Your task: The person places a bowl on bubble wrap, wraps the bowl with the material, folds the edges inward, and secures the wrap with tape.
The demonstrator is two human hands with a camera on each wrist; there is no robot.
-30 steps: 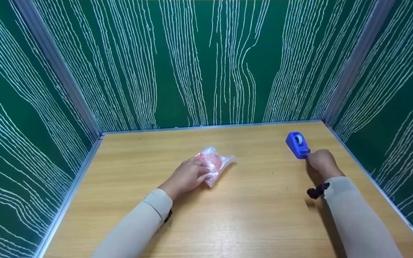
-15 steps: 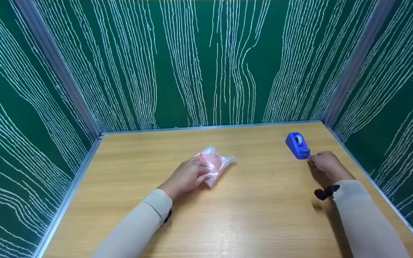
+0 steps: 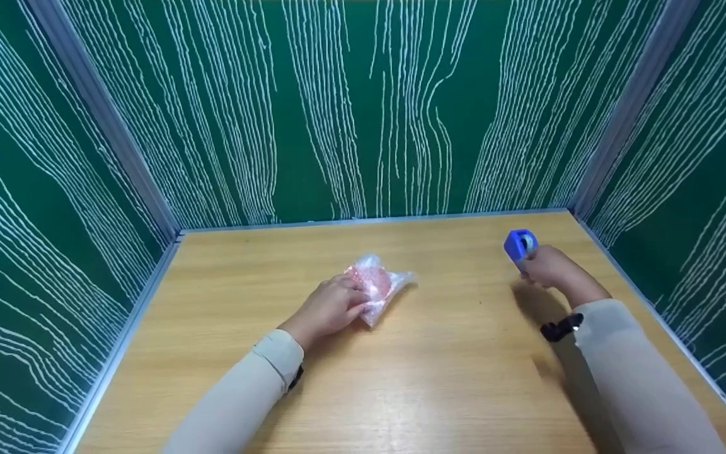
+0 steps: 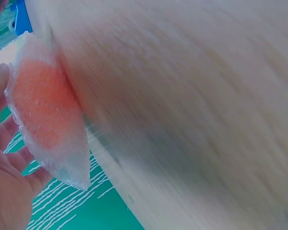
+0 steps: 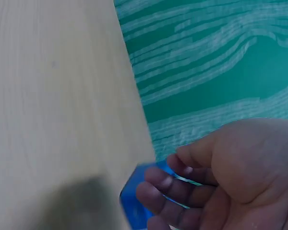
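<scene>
A bundle of bubble wrap [image 3: 372,287] with something orange-pink inside lies on the table near the middle. My left hand [image 3: 331,306] holds it from its left side, thumb on one face and fingers spread behind, as the left wrist view shows. At the far right is a blue tape dispenser [image 3: 517,244] with a tape roll [image 3: 529,241] in it. My right hand [image 3: 552,268] is at its front end and hides the cutter. In the right wrist view the fingers [image 5: 175,191] curl with thumb tip near the forefinger; I cannot tell whether tape is between them.
The wooden table [image 3: 369,391] is closed in at the back and both sides by green panels [image 3: 312,126] with white wavy lines. Grey metal posts [image 3: 621,107] stand at the back corners. The dispenser is close to the right edge.
My right hand has moved forward and left from the dispenser's front end, over its cutter, now covering more of it. The left hand and the bubble-wrapped bundle have stayed put.
</scene>
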